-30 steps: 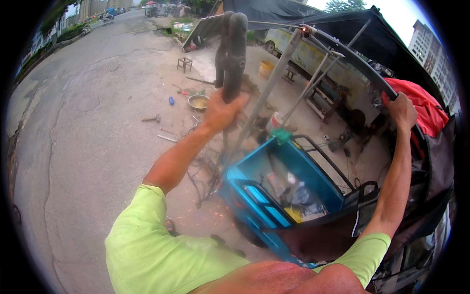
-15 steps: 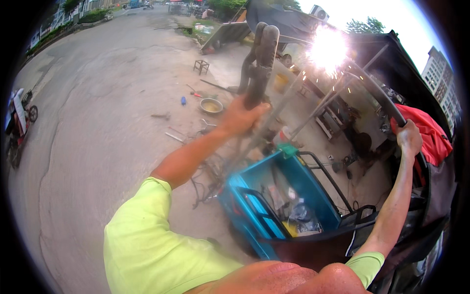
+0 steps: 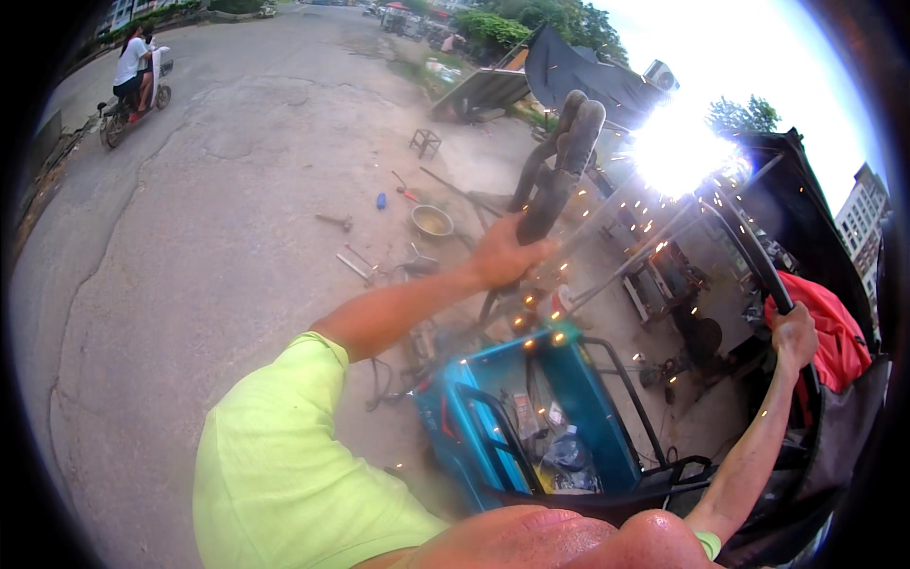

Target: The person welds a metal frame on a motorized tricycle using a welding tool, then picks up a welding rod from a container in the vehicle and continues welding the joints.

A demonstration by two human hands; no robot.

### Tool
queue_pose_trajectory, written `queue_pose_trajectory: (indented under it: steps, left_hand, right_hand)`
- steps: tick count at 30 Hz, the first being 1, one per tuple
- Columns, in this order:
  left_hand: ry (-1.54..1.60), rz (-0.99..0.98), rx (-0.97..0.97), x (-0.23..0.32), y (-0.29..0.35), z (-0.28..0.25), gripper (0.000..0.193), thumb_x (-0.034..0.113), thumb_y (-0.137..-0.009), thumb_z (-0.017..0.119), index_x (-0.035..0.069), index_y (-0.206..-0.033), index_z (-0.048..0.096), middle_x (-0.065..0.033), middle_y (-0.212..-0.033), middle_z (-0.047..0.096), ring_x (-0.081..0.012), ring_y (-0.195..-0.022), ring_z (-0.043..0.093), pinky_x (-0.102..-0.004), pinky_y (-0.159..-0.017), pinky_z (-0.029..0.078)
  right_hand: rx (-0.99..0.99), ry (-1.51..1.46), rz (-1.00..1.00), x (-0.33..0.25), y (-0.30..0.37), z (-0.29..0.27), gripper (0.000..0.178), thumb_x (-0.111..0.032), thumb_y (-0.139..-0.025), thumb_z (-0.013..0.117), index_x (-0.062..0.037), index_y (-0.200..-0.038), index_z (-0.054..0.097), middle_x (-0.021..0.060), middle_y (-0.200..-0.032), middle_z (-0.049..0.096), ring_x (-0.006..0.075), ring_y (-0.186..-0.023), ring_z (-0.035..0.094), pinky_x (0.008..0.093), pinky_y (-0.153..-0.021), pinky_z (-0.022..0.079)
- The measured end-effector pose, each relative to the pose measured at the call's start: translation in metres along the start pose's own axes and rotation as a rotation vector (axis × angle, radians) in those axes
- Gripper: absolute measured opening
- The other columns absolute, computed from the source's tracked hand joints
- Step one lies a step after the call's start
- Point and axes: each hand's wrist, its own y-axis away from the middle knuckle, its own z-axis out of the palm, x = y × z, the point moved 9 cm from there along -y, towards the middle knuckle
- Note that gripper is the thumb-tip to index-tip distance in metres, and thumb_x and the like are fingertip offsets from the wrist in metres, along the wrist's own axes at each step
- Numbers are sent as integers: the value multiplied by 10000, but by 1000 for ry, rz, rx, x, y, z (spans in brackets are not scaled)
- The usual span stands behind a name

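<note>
**Arc going up on the frame: a steady holder and a well-braced bar are what's needed**

So, the dark two-pronged welding holder (image 3: 550, 194) is gripped in the left hand (image 3: 512, 254), fingers wrapped round its lower end, with the prongs angled up and away from that hand. The dark curved bar (image 3: 770, 273) is clasped in the right hand (image 3: 794, 334) and can be followed up and left from there towards the white glare (image 3: 681, 156). The glare sits well up and right of the left hand. The rod and the joint are swallowed by it, so the gap between them can't be told.

For a decent bead, imo, the left wrist should be kept loose but steady, the arc held short, and the rod fed in slowly. The bar is best braced firmly by the right hand, since any wobble would probably be passed to the joint.

Sparks (image 3: 647, 226) are being thrown down between the hands, and both are bare, so gloves would be advised. The red cloth (image 3: 829, 332) just right of the right hand is better tucked away too.
</note>
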Motion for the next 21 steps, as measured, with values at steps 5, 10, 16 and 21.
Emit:
queue_pose_trajectory:
  steps: [5,10,16,21]
  left_hand:
    - [-16,-8,5,0,-1,2,250,226,-966,752,20,-1043,634,-9,-756,630,-87,-598,611,-254,-542,489]
    - [5,5,0,3,-3,4,248,221,-965,748,19,-1052,632,-9,-752,627,-87,-598,609,-257,-543,488]
    - [29,39,9,3,-1,2,237,224,-958,741,27,-1002,617,-30,-749,641,-110,-587,615,-277,-549,498]
    - [113,12,104,-13,6,-15,224,198,-955,742,33,-1021,605,-26,-744,631,-114,-594,611,-279,-558,510]
  right_hand:
    - [17,-2,9,4,-3,5,375,-439,-919,679,-85,-1036,723,226,-1028,754,463,-992,715,562,-841,563]
    - [-18,1,11,5,-4,8,394,-448,-918,676,-88,-1070,725,230,-1050,751,462,-1021,710,560,-852,563]
    - [-25,-1,51,4,-3,5,418,-472,-910,680,-89,-1074,721,224,-1068,750,460,-1038,707,574,-858,557]
    - [-28,-16,34,0,0,2,398,-454,-925,674,-87,-1070,725,243,-1081,746,451,-1027,718,559,-869,560]
